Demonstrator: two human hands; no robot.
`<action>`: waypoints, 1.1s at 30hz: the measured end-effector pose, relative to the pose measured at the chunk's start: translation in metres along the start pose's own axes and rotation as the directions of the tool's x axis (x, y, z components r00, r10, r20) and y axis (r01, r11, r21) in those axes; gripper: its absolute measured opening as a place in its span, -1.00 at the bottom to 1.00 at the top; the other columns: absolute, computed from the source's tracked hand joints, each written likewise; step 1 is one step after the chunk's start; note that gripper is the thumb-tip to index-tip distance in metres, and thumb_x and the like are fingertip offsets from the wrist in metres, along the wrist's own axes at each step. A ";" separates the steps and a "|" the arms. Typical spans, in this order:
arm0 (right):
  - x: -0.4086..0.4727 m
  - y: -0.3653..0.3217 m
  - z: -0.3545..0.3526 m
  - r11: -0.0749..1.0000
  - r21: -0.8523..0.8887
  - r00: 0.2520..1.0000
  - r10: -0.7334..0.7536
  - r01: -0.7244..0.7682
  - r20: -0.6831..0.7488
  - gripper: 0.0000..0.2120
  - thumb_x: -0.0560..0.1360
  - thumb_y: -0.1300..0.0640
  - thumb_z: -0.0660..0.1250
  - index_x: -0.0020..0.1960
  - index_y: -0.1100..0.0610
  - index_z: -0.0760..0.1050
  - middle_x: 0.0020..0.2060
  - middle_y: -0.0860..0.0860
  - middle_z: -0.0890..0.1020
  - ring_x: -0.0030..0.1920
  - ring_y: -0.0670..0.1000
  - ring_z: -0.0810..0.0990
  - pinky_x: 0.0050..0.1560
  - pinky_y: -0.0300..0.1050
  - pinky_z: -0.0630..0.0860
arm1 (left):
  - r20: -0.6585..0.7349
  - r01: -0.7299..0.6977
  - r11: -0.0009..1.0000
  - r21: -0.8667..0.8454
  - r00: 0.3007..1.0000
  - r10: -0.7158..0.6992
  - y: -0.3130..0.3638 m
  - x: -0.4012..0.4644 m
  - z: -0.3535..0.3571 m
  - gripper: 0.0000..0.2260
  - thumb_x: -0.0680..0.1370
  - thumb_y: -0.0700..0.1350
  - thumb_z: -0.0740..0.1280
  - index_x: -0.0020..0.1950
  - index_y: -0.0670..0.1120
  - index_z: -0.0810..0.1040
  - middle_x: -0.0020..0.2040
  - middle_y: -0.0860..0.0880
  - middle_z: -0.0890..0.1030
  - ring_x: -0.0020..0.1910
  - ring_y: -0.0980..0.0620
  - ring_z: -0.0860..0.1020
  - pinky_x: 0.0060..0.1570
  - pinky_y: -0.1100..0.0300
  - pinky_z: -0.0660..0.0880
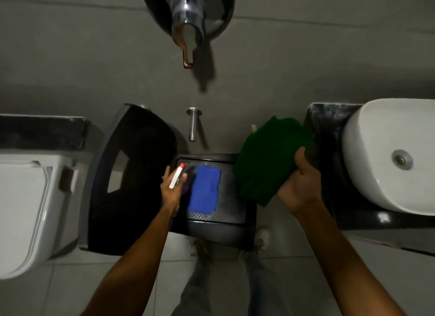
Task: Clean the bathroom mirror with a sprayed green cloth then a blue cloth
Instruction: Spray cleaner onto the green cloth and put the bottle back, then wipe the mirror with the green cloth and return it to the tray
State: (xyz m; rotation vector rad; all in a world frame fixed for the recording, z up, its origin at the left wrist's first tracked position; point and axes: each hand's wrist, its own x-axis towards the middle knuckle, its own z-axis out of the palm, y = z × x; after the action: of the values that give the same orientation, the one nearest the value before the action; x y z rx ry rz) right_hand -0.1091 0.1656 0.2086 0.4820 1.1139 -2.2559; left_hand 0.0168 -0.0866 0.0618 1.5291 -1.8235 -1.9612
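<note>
A person stands over a dim bathroom floor, seen from above, arms reaching forward. At far left sits a white toilet (26, 212), and just beside it a black swing-lid bin (127, 174). The left hand (173, 188) is closed around a small spray bottle (177, 178) with a white body and a red tip; no label or writing on it can be read. Just right of that hand, a blue cloth (205, 190) lies folded flat on the patterned top of a low black stand (231, 198). The right hand (297, 186) grips the lower edge of a dark green cloth (266, 160), held bunched and loosely folded above the stand's right side, near the dark counter (329, 174). A white basin (386, 155) rests on that counter at far right. Above, on the grey wall, hang a chrome fixture (187, 21) and a short metal peg (193, 125). The mirror itself is out of view.
</note>
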 end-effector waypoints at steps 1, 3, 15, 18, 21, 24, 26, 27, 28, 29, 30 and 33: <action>-0.001 0.003 -0.004 1.000 0.012 1.000 0.008 -0.008 0.004 -0.52 0.64 -0.19 0.12 0.25 0.05 0.67 0.31 0.09 0.66 0.31 0.15 0.64 0.18 0.15 0.64 | -0.002 0.009 1.000 -0.009 1.000 -0.009 -0.004 0.005 0.001 -0.54 0.62 -0.25 0.41 0.52 -0.27 0.46 0.70 -0.09 0.22 0.63 -0.18 0.31 0.59 -0.15 0.32; -0.003 0.006 -0.009 0.999 0.030 1.000 0.011 -0.010 -0.003 -0.51 0.66 -0.18 0.08 0.24 0.05 0.68 0.29 0.09 0.67 0.30 0.14 0.64 0.17 0.14 0.64 | -0.016 0.013 0.999 -0.040 1.000 -0.014 -0.008 0.011 0.004 -0.51 0.61 -0.27 0.41 0.53 -0.27 0.43 0.70 -0.11 0.23 0.62 -0.18 0.32 0.59 -0.14 0.33; -0.038 -0.045 0.015 0.995 0.095 1.000 -0.013 0.010 0.026 -0.51 0.62 -0.16 0.13 0.19 0.12 0.69 0.20 0.13 0.71 0.18 0.15 0.71 0.15 0.19 0.64 | 0.256 0.358 0.898 -0.257 0.921 -0.294 0.060 -0.090 0.084 -0.66 0.69 -0.01 0.29 0.37 -0.18 0.58 0.30 -0.29 0.61 0.35 -0.09 0.59 0.32 0.06 0.57; -0.047 -0.086 0.030 0.995 0.087 0.992 -0.067 0.058 0.106 -0.42 0.63 -0.19 0.08 0.46 0.15 0.47 0.38 0.17 0.58 0.34 0.18 0.59 0.28 0.21 0.55 | 0.712 0.399 0.872 -0.282 0.697 -0.088 0.144 -0.118 0.117 -0.54 0.67 0.19 0.19 0.04 -0.07 0.78 0.09 -0.33 0.72 -0.06 0.07 0.77 -0.07 0.19 0.71; -0.056 -0.144 0.042 0.980 0.104 0.976 -0.183 0.170 0.123 -0.32 0.67 -0.24 -0.04 0.60 0.19 0.22 0.55 0.23 0.34 0.55 0.28 0.32 0.53 0.30 0.26 | 0.833 0.168 0.974 -0.152 0.552 0.035 0.233 -0.159 0.146 -0.78 0.59 -0.02 0.40 0.13 -0.06 0.77 0.15 -0.11 0.77 0.06 0.00 0.77 -0.02 0.09 0.71; -0.065 -0.203 0.043 0.943 0.139 0.939 -0.320 0.302 0.129 -0.23 0.62 -0.32 -0.02 0.59 0.22 0.23 0.54 0.28 0.34 0.54 0.32 0.32 0.55 0.31 0.22 | 0.814 -0.111 0.993 -0.031 0.574 0.090 0.294 -0.192 0.177 -0.77 0.52 -0.33 0.49 0.14 -0.12 0.71 0.11 -0.13 0.78 -0.07 0.02 0.78 -0.12 0.14 0.72; -0.069 -0.227 0.041 0.910 0.176 0.912 -0.396 0.375 0.108 -0.21 0.55 -0.33 0.04 0.54 0.22 0.33 0.49 0.30 0.41 0.48 0.32 0.40 0.54 0.33 0.23 | 0.829 -0.114 0.993 -0.019 0.554 0.080 0.323 -0.220 0.199 -0.81 0.53 -0.34 0.46 0.12 -0.18 0.70 -0.03 -0.12 0.81 -0.18 0.02 0.79 -0.16 0.10 0.74; -0.069 -0.236 0.041 0.888 0.216 0.900 -0.430 0.407 0.074 -0.23 0.53 -0.32 0.07 0.49 0.22 0.42 0.43 0.30 0.49 0.41 0.32 0.49 0.50 0.33 0.32 | 0.840 -0.131 0.991 -0.016 0.536 0.084 0.337 -0.238 0.210 -0.84 0.55 -0.31 0.46 0.12 -0.19 0.69 -0.08 -0.11 0.81 -0.21 0.01 0.78 -0.17 0.08 0.74; -0.067 -0.245 0.041 0.865 0.260 0.888 -0.457 0.429 0.055 -0.27 0.54 -0.31 0.06 0.39 0.22 0.53 0.33 0.29 0.59 0.29 0.29 0.60 0.40 0.28 0.47 | 0.837 -0.207 0.978 0.007 0.537 0.107 0.347 -0.253 0.221 -0.87 0.56 -0.25 0.46 0.11 -0.16 0.69 -0.11 -0.09 0.80 -0.24 0.02 0.78 -0.23 0.08 0.74; -0.063 -0.255 0.043 0.845 0.295 0.875 -0.481 0.446 0.055 -0.29 0.55 -0.31 0.04 0.24 0.22 0.65 0.19 0.25 0.69 0.14 0.25 0.69 0.24 0.23 0.60 | 0.821 -0.346 0.937 0.052 0.549 0.157 0.360 -0.269 0.230 -0.89 0.59 -0.15 0.46 0.09 -0.13 0.66 -0.15 -0.06 0.80 -0.27 0.03 0.76 -0.30 0.08 0.73; -0.060 -0.270 0.044 0.819 0.334 0.857 -0.512 0.467 0.055 -0.30 0.57 -0.30 0.01 0.09 0.20 0.72 0.06 0.21 0.74 0.01 0.22 0.74 0.09 0.18 0.66 | 0.802 -0.540 0.831 0.129 0.550 0.233 0.373 -0.284 0.237 -0.82 0.61 -0.01 0.43 0.08 -0.11 0.63 -0.14 -0.06 0.78 -0.27 0.02 0.76 -0.31 0.06 0.72; -0.058 -0.330 0.049 0.697 0.411 0.773 -0.633 0.587 -0.031 -0.29 0.65 -0.27 -0.04 -0.07 0.14 0.77 -0.07 0.16 0.77 -0.13 0.16 0.77 -0.06 0.04 0.71 | 0.726 -0.915 0.182 0.361 0.398 0.561 0.428 -0.310 0.250 -0.45 0.62 0.32 0.21 0.31 -0.13 0.53 0.24 -0.20 0.60 0.14 -0.17 0.66 0.11 -0.01 0.62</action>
State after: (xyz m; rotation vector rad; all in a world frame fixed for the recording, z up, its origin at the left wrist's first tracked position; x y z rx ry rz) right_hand -0.2762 0.3070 0.4669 0.1214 0.8178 -3.0934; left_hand -0.2265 0.1589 0.5332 -0.1924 -2.9386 -1.0267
